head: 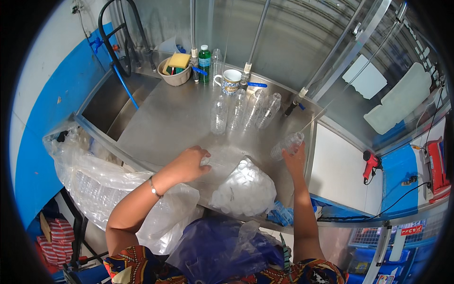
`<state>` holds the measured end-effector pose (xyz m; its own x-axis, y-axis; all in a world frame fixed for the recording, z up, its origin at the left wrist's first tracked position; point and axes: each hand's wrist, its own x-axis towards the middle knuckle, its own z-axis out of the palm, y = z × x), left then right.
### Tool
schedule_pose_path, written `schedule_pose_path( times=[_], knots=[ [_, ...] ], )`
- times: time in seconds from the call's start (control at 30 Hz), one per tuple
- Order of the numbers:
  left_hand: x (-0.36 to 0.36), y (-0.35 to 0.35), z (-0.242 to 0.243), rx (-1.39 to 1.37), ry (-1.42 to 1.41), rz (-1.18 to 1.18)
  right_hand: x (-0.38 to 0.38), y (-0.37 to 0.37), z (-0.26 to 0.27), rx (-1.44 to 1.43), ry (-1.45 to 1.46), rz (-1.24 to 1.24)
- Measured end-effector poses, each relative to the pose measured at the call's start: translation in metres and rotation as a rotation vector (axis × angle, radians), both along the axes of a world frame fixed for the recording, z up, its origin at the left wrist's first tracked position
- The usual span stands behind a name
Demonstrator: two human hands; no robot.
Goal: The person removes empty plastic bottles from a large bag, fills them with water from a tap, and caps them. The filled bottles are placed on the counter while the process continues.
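Observation:
My right hand (296, 161) grips a clear plastic bottle (282, 147), tilted, above the right side of a stainless steel counter (173, 124). My left hand (188, 163) is over the middle of the counter, fingers curled around a small translucent piece (205, 160), too indistinct to name surely. Between my arms, at the front edge, lies a clear plastic bag of white bottle caps (244, 191). Farther back, several empty clear bottles (219, 117) stand in a row, apart from both hands.
A sink basin (122, 103) is at left, beneath a blue tap (96, 44). A large plastic bag of bottles (106, 188) bulges at front left. Along the back stand a sponge bowl (175, 76), green bottle (204, 65), mug (231, 83) and valved pipes. A red heat gun (370, 165) is at right.

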<state>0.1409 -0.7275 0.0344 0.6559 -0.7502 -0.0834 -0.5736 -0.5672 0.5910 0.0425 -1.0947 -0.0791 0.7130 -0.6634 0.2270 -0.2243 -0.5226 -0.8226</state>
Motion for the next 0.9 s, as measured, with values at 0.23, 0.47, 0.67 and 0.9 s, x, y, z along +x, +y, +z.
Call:
schedule_pose_path(
  times=[0.23, 0.47, 0.67, 0.9],
  knots=[
    [-0.047, 0.034, 0.048, -0.029, 0.082, 0.089, 0.003, -0.002, -0.009, -0.031, -0.063, 0.042],
    [-0.08, 0.098, 0.045, 0.23, 0.089, 0.208, -0.009, 0.021, -0.008, -0.082, -0.228, -0.159],
    [-0.114, 0.138, 0.013, 0.146, 0.117, 0.394, -0.015, 0.092, 0.024, -0.066, -0.371, 0.036],
    [-0.135, 0.137, -0.01, -0.016, 0.02, 0.433, 0.007, 0.244, 0.086, -0.117, -0.3, 1.162]
  ],
)
